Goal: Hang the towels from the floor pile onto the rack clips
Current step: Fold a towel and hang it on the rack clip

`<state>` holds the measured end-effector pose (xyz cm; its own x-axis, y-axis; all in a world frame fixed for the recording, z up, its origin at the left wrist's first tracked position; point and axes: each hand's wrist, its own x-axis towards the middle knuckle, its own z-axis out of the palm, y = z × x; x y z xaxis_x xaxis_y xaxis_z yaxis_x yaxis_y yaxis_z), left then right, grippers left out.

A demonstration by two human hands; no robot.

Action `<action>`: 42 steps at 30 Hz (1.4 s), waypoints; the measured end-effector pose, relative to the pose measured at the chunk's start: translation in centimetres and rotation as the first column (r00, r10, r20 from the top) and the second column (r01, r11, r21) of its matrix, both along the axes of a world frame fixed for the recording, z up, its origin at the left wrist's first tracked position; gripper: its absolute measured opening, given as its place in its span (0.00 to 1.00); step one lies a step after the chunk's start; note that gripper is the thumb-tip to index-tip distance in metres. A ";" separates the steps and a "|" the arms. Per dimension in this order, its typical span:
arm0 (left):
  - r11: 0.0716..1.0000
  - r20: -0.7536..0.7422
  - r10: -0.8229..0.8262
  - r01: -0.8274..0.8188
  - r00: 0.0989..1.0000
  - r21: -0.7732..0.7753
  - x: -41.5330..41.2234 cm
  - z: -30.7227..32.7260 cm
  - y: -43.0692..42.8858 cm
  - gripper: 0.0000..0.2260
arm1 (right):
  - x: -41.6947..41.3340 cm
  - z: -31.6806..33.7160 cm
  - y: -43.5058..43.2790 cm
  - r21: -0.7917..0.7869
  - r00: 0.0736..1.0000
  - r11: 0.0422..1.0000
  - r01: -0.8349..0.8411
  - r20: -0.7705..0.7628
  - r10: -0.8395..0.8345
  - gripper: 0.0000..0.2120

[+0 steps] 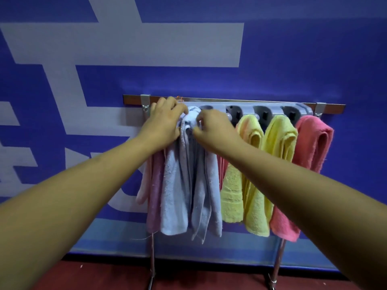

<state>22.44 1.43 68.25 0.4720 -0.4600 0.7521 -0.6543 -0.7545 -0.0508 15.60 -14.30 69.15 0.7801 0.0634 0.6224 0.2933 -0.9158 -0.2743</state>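
Observation:
A grey clip rack [247,108] hangs on a metal bar in front of a blue wall. A pale blue towel [180,189] hangs from a clip near the rack's left end. My left hand [165,120] and my right hand [213,128] both pinch the bunched top of that towel at the clip. A light pink towel [154,195] hangs to its left, partly behind my left arm. To the right hang two yellow towels [232,193] [278,143] and a coral pink towel [314,141]. The floor pile is out of view.
The rack stands on two chrome legs [278,262] over a dark red floor [199,275]. The blue wall with white lettering is close behind it. Another pink towel [222,168] shows behind my right forearm.

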 end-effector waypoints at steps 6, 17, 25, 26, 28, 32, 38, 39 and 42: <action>0.972 -0.415 -0.161 0.072 0.895 -0.224 -2.6 -1.2 -0.9 0.23 | -0.6 -4.2 -0.3 0.259 0.995 0.961 -0.101 -0.002 0.105 0.19; 0.957 -0.382 0.038 -0.143 0.923 -0.252 -2.7 -1.9 -2.4 0.24 | 1.9 -2.6 -1.2 0.331 0.993 0.944 -0.009 0.113 -0.030 0.16; 0.943 -0.610 -0.195 -0.024 0.768 -0.331 -1.8 -4.2 -1.0 0.35 | 1.3 -6.3 -0.9 0.459 0.988 0.880 -0.122 -0.026 0.150 0.26; 0.949 -0.618 -0.183 -0.027 0.765 -0.314 -1.8 -4.4 -1.0 0.36 | 1.4 -6.7 -1.1 0.463 0.982 0.875 -0.142 -0.045 0.183 0.29; 0.951 -0.616 -0.168 -0.037 0.770 -0.306 -1.6 -4.9 -1.1 0.35 | 1.7 -6.8 -1.2 0.459 0.980 0.878 -0.135 -0.068 0.187 0.30; 0.944 -0.574 -0.179 -0.025 0.799 -0.330 -1.6 -5.9 -1.0 0.38 | 2.5 -7.2 -1.5 0.475 0.995 0.875 -0.097 0.064 0.076 0.17; 0.919 -0.655 -0.320 0.055 0.684 -0.391 -0.6 -7.0 -0.8 0.38 | 2.2 -9.9 -0.8 0.578 0.972 0.791 -0.198 0.011 0.235 0.28; 0.908 -0.674 -0.347 0.052 0.652 -0.417 -0.6 -7.2 -0.8 0.37 | 2.2 -10.1 -0.8 0.593 0.967 0.779 -0.206 0.003 0.254 0.28; 0.916 -0.739 -0.313 -0.016 0.597 -0.401 -1.0 -7.8 -1.2 0.25 | 2.3 -10.2 -1.1 0.616 0.966 0.760 -0.207 0.005 0.260 0.28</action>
<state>21.41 0.27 60.46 0.8923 -0.3802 0.2432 -0.4193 -0.4989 0.7585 17.90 -15.42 58.94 0.8377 -0.1204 0.5327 0.4300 -0.4560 -0.7792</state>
